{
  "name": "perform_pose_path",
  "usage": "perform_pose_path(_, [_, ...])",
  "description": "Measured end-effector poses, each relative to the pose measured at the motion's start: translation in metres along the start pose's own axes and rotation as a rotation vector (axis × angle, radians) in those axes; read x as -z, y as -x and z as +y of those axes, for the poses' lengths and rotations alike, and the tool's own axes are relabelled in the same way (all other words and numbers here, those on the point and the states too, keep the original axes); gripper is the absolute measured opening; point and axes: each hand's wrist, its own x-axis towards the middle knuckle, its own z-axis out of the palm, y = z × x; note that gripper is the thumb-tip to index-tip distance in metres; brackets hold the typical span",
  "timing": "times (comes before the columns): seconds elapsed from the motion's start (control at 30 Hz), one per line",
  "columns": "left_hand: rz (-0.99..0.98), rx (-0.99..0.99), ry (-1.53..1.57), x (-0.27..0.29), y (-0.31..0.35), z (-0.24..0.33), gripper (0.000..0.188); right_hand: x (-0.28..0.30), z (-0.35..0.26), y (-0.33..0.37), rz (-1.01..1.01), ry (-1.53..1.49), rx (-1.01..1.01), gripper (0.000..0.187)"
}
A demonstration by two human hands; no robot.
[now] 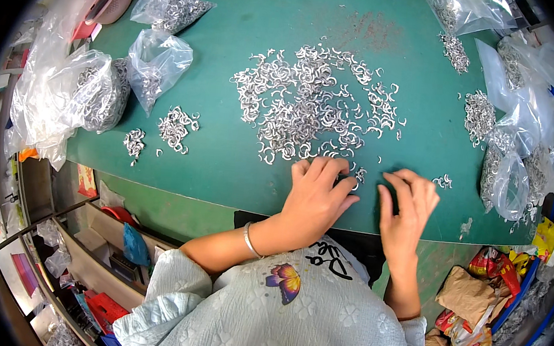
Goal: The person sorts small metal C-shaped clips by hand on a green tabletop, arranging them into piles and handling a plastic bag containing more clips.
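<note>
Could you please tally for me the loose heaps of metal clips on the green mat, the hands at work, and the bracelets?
Large heap of metal clips: 1
Small heaps at the left: 2
Hands, left hand and right hand: 2
Bracelet: 1
Total: 6

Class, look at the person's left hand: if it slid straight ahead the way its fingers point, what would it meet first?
Probably the near edge of the big pile of small silver C-shaped rings on the green table, just beyond the left hand.

Bright, even light; soft shadows; fisheye bending, dark corners
</note>
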Motion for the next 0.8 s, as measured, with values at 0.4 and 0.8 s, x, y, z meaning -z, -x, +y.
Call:
perform_pose_path(0.4, [0.036,0.037,0.002,0.009,0.007,-0.011,0.022,-0.002,0.009,-0.01,-0.011,-0.181,0.007,0.011])
perform_pose_path(0.8, [-0.051,-0.04,0.057,0.01,0.013,-0.007,0.024,0.007,0.016,-0.009,0.061,-0.172,-0.082,0.009])
